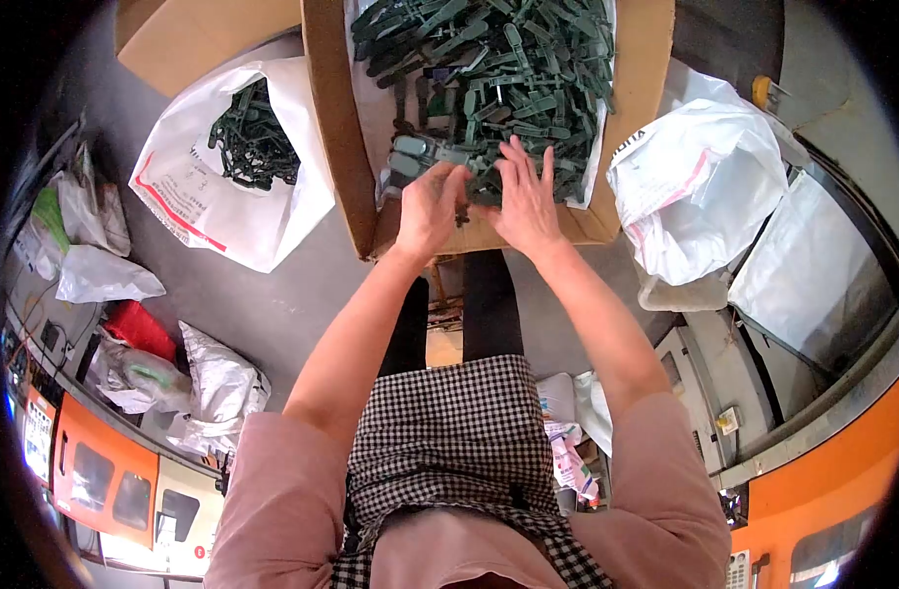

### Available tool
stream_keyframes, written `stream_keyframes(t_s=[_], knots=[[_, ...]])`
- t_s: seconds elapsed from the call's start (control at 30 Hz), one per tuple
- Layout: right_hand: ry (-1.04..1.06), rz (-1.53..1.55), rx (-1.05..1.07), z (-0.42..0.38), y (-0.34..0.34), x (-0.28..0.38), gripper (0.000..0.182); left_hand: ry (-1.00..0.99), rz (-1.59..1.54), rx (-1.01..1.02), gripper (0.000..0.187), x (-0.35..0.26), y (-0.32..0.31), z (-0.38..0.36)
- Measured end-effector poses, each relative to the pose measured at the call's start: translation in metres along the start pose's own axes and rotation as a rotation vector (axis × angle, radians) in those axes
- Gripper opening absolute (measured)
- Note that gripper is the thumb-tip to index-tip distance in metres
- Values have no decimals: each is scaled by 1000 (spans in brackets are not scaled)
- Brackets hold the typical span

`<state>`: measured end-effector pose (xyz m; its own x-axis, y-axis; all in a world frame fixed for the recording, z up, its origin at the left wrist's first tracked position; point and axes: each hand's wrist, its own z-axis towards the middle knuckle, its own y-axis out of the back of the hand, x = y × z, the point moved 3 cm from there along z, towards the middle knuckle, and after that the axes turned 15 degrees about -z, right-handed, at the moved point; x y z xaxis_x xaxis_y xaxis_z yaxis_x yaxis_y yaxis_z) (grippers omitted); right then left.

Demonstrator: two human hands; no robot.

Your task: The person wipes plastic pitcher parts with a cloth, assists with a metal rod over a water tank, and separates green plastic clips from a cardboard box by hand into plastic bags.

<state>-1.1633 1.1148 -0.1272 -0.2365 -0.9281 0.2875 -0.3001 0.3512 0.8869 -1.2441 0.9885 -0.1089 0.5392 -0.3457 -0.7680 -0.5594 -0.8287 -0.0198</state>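
A cardboard box (638, 108) with a white liner holds a heap of dark green plastic parts (528, 93). Over its near edge is my left hand (433, 208), its fingers curled together at one of the green parts; what lies between the fingertips is too small to make out. My right hand (526, 201) is beside it with the fingers spread over the near side of the heap. Grey-green flat pieces (410, 157) lie just beyond my left hand, at the box's near left corner.
To the left stands a white sack (297, 211) with dark green parts (255, 137) inside. On the right is a white plastic bag (700, 187) in a bin. Plastic bags (223, 388) lie at the lower left; orange machines (106, 461) stand at both lower sides.
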Motion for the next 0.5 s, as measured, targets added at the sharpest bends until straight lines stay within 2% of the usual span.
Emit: stream_keyframes(t_s=[0.03, 0.07, 0.13, 0.17, 0.2, 0.27, 0.3, 0.4, 0.43, 0.47, 0.5], knots=[[-31, 89, 16, -5, -3, -5, 82, -1, -21, 11, 28, -4, -3, 0], [-34, 88, 16, -5, 4, -9, 82, -1, -21, 14, 28, -14, -3, 0], [-95, 624, 132, -2, 18, -11, 103, 343, -411, 90, 33, -21, -5, -4], [-35, 680, 93, -1, 19, -10, 112, 409, -576, 70, 36, -13, -4, -5], [-34, 682, 92, 0, 18, -6, 112, 418, -944, 150, 38, -6, -3, -8], [112, 1091, 202, 2, 12, 7, 109, 456, -1031, 254, 38, -3, -12, -17], [109, 1091, 197, 2, 9, 5, 109, 486, -971, 244, 38, -8, -10, -18], [-84, 1170, 465, -3, 3, 3, 80, 474, -942, 285, 37, -16, -4, -10], [-2, 822, 300, 1, 12, -3, 63, 398, -841, 297, 36, -15, -1, -4], [-2, 819, 298, 1, 7, -6, 63, 395, -724, 162, 32, -20, 6, -2], [-44, 517, 248, 1, 1, -11, 59, 310, -492, 104, 25, -21, 11, 2]])
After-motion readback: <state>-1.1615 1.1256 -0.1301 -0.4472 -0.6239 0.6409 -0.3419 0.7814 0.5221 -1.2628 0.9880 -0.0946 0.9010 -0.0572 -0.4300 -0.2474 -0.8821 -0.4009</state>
